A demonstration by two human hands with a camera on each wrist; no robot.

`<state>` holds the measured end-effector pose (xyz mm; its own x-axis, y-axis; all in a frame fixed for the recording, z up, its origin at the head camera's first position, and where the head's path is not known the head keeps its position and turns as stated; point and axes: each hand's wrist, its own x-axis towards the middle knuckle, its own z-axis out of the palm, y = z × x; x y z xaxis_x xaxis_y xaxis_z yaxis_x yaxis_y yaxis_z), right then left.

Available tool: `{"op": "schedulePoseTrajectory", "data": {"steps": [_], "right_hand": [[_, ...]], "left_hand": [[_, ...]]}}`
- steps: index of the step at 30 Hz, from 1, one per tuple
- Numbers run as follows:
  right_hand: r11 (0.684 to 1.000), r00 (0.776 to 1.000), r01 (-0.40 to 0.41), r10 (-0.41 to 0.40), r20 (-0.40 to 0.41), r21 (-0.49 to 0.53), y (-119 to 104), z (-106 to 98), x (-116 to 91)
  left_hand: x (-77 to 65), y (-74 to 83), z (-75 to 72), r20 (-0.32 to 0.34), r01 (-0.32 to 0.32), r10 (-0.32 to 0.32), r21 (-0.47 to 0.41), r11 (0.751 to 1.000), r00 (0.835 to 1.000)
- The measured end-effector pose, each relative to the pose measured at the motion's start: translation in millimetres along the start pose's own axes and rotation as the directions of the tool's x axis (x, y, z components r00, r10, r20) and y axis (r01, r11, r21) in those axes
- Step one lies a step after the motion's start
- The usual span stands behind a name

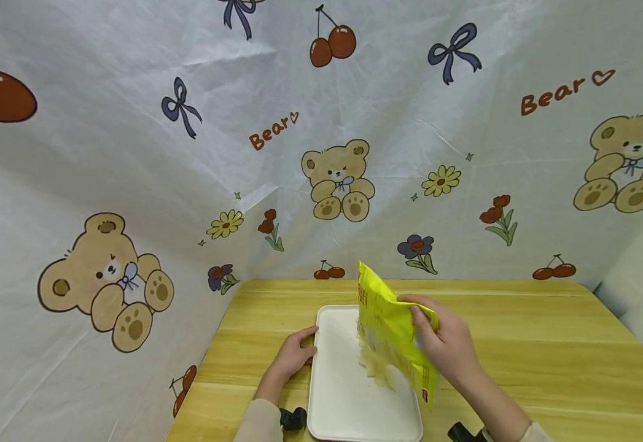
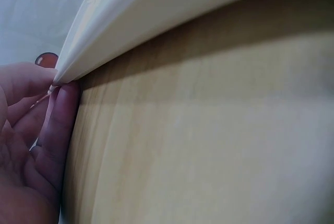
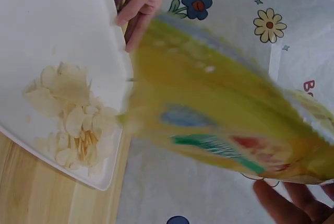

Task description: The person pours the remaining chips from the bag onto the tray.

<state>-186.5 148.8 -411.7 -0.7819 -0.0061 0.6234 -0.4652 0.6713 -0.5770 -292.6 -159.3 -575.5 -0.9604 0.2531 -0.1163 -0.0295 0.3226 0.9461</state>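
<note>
In the head view, my right hand [image 1: 449, 341] grips a yellow snack bag [image 1: 384, 313] by its upper right side, thumb on the near face. The bag hangs tilted above a white rectangular tray [image 1: 335, 380]. Pale potato chips [image 3: 78, 114] lie in a loose heap on the tray in the right wrist view, close to the bag's lower end. My left hand [image 1: 293, 355] holds the tray's left edge. The left wrist view shows fingers above and below the tray rim [image 2: 141, 20], pinching it. Part of the heap is hidden behind the bag in the head view.
The tray stands on a wood-grain table [image 1: 531, 344]. Behind and left of the table hangs a white sheet [image 1: 277, 245] printed with bears, bows and cherries. Dark wrist devices [image 1: 293, 419] sit at both wrists.
</note>
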Motion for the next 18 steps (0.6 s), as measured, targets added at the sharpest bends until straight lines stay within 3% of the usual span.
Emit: {"op": "schedulePoseTrajectory", "data": {"steps": [4,11,18], "right_hand": [[0.999,1.000,0.002,-0.001,0.017,-0.039,0.0,0.1,-1.0],[0.999,0.999,-0.041,0.041,0.032,0.000,0.1,-0.1,-1.5],[1.000,1.000,-0.015,0.016,-0.025,0.022,7.5,-0.9,-3.5]], "left_hand": [[-2.0,1.2,0.8,0.000,-0.001,0.001,-0.003,1.000,1.000],[-1.6,1.4,1.0,-0.005,-0.005,0.005,0.001,1.000,1.000],[-0.1,-0.7,0.8,-0.009,0.003,-0.003,0.002,1.000,1.000]]}}
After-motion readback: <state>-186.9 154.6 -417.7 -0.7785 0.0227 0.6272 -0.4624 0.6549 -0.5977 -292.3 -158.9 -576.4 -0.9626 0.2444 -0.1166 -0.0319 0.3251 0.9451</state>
